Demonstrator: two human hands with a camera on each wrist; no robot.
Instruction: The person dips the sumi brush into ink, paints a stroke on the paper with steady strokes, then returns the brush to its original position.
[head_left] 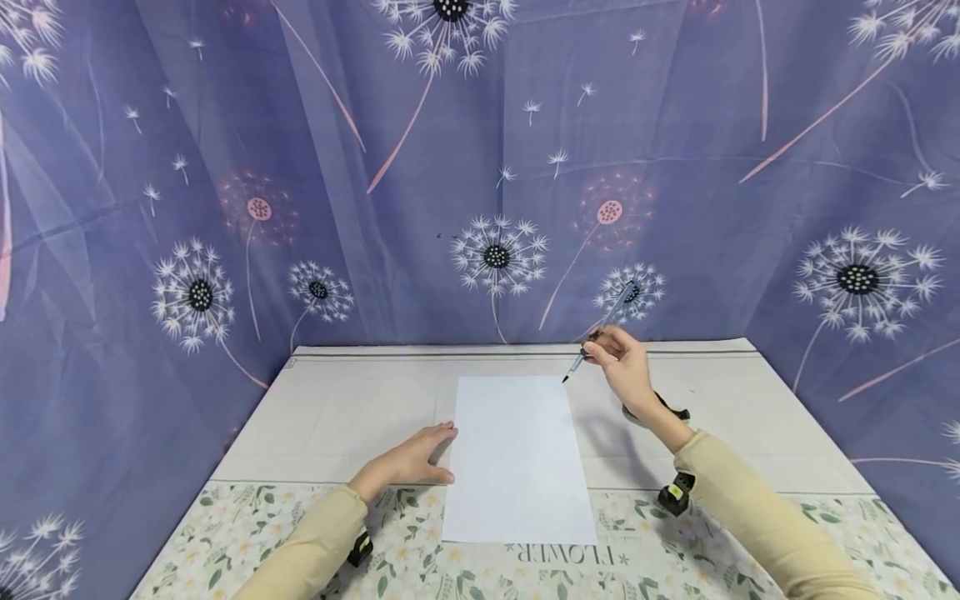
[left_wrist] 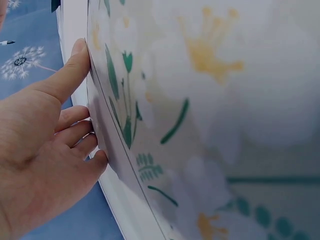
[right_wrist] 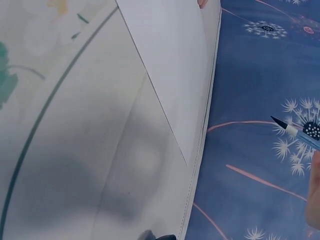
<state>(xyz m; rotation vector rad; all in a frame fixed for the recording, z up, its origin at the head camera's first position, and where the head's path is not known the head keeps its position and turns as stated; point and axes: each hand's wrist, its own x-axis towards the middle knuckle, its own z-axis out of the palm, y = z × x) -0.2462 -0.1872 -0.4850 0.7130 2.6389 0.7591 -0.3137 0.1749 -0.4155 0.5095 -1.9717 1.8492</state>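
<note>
A plain white sheet of paper [head_left: 517, 458] lies flat on the table in front of me. My left hand [head_left: 408, 461] rests at its left edge, thumb and fingers spread and extended, as the left wrist view also shows. Above the sheet's far right corner, my right hand [head_left: 628, 371] pinches a brush pen [right_wrist: 300, 136] with a light blue barrel. Its black pointed tip [head_left: 566, 380] slants down to the left, close to the corner in the head view. Only the edge of the right hand shows in the right wrist view.
The table cover has a plain whitish far part [head_left: 360, 400] and a flower-printed near part [head_left: 247, 533]. Behind and at both sides hangs a purple-blue curtain [head_left: 420, 275] with dandelion prints. Black wrist devices [head_left: 675, 494] sit by both sleeves.
</note>
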